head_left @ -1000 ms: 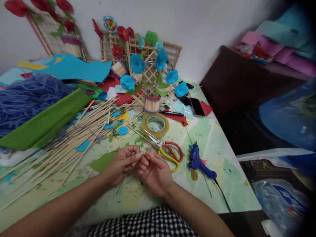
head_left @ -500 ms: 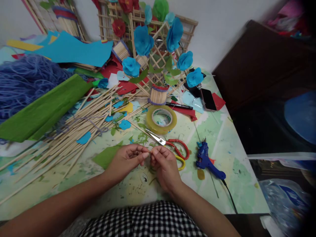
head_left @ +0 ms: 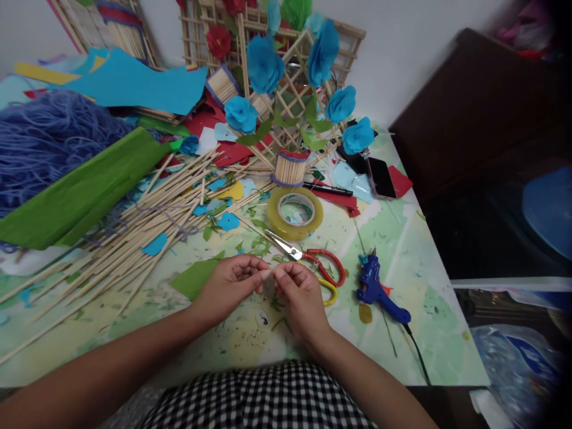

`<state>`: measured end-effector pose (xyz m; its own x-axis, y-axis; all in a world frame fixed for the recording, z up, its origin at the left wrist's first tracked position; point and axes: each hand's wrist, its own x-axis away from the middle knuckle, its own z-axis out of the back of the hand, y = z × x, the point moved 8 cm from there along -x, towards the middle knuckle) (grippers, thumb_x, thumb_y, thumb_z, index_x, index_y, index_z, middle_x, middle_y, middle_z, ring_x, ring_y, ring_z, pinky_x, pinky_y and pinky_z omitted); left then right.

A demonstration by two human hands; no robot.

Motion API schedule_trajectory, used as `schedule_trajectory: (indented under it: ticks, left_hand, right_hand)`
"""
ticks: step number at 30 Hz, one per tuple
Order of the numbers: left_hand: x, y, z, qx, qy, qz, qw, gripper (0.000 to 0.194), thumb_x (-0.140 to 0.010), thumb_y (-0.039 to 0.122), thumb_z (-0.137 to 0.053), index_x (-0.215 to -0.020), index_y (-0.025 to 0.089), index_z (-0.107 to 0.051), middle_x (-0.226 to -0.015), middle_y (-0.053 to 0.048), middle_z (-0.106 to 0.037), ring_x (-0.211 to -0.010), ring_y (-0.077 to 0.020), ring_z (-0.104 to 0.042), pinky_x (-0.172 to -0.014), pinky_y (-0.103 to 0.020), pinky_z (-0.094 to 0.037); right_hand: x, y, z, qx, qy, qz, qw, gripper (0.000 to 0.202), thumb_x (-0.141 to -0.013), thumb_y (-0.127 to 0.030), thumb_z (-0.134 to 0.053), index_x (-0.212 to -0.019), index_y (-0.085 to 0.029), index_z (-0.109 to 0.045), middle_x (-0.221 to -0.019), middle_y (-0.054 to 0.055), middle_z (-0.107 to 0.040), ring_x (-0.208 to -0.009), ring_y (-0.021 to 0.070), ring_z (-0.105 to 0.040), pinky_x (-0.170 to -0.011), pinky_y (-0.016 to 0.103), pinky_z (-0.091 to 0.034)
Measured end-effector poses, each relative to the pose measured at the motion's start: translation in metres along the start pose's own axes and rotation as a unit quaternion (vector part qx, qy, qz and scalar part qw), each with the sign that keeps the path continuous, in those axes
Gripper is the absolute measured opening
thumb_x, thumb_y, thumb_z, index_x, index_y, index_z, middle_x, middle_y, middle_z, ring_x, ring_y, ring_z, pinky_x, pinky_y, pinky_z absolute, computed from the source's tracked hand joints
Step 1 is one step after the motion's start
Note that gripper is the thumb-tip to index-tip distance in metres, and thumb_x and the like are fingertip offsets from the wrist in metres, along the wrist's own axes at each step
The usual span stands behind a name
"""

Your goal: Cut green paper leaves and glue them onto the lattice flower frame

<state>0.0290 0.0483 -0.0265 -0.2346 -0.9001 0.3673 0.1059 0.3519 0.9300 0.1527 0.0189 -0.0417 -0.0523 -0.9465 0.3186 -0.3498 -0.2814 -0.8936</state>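
My left hand (head_left: 235, 286) and my right hand (head_left: 300, 298) meet fingertip to fingertip above the table, each closed in a pinch. Whatever lies between the fingertips is too small to make out. Just behind my right hand lie scissors (head_left: 326, 265) with red and yellow handles, blades pointing up-left. A green paper piece (head_left: 192, 280) rests beside my left hand. Beyond the scissors is a roll of clear yellowish tape (head_left: 277, 217). The blue glue gun (head_left: 378, 292) lies to the right of my right hand.
Bamboo sticks (head_left: 134, 238), blue yarn (head_left: 58, 143) and folded green paper (head_left: 84, 185) spread over the left side. Behind the tape stands a stick lattice with blue paper flowers (head_left: 265, 62). A phone (head_left: 381, 177) lies at the back right, near the table's edge.
The view has shifted slightly, moving the table items a little to the right. My hands stay together at the fingertips, still pinched.
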Motion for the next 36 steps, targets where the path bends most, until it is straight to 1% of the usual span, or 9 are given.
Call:
schedule_trajectory:
  ticks: [7,13,19,26,30,36]
  left_hand:
    - [0.0,0.0,-0.004,-0.014,-0.011,0.0,1.0,0.016,-0.068,0.032,-0.066,-0.073,0.017,-0.061,-0.052,0.005,-0.054,-0.049,-0.01,-0.051,-0.05,-0.022,-0.043]
    - [0.001,-0.004,-0.001,-0.013,-0.005,0.0,1.0,0.019,-0.068,0.035,-0.068,-0.075,0.018,-0.063,-0.057,0.003,-0.058,-0.051,-0.0111,-0.053,-0.05,-0.023,-0.044]
    - [0.001,-0.005,-0.001,-0.013,-0.011,-0.004,1.0,0.019,-0.069,0.035,-0.068,-0.076,0.018,-0.064,-0.056,0.003,-0.058,-0.051,-0.0111,-0.053,-0.051,-0.023,-0.044]
    - [0.0,-0.004,-0.001,-0.003,-0.01,-0.002,1.0,0.018,-0.068,0.033,-0.069,-0.077,0.018,-0.064,-0.058,0.003,-0.059,-0.052,-0.0105,-0.053,-0.052,-0.022,-0.044]
    - [0.0,-0.005,0.0,-0.008,-0.008,0.001,1.0,0.018,-0.068,0.032,-0.068,-0.077,0.018,-0.064,-0.06,0.003,-0.06,-0.052,-0.0101,-0.053,-0.051,-0.022,-0.043]
    - [0.002,-0.001,-0.001,-0.023,-0.007,-0.001,1.0,0.017,-0.068,0.033,-0.067,-0.074,0.017,-0.063,-0.058,0.003,-0.057,-0.051,-0.0103,-0.052,-0.052,-0.023,-0.044]
  right_hand:
    - [0.001,-0.002,0.001,0.01,0.008,0.002,1.0,0.021,-0.074,-0.037,-0.07,-0.071,-0.018,-0.062,-0.059,-0.005,-0.051,-0.054,0.0088,-0.041,-0.054,0.023,-0.033]
    - [0.0,0.001,0.003,-0.006,0.014,-0.011,1.0,0.021,-0.075,-0.036,-0.069,-0.07,-0.018,-0.062,-0.059,-0.004,-0.052,-0.053,0.0087,-0.04,-0.052,0.022,-0.031]
    - [0.0,0.003,0.004,0.001,0.017,-0.013,1.0,0.02,-0.075,-0.036,-0.069,-0.073,-0.018,-0.062,-0.059,-0.004,-0.05,-0.053,0.0089,-0.039,-0.053,0.022,-0.031]
    - [0.0,-0.007,0.003,0.047,0.018,0.006,0.999,0.019,-0.074,-0.036,-0.068,-0.071,-0.018,-0.062,-0.062,-0.004,-0.054,-0.055,0.0096,-0.042,-0.056,0.023,-0.036]
    - [0.0,-0.014,0.003,0.085,0.016,0.023,0.996,0.017,-0.074,-0.035,-0.066,-0.07,-0.019,-0.061,-0.06,-0.003,-0.053,-0.055,0.0102,-0.042,-0.054,0.024,-0.036]
    - [0.001,-0.019,0.003,0.126,0.018,0.049,0.991,0.014,-0.074,-0.032,-0.064,-0.069,-0.019,-0.061,-0.063,-0.002,-0.057,-0.06,0.012,-0.048,-0.058,0.025,-0.04]
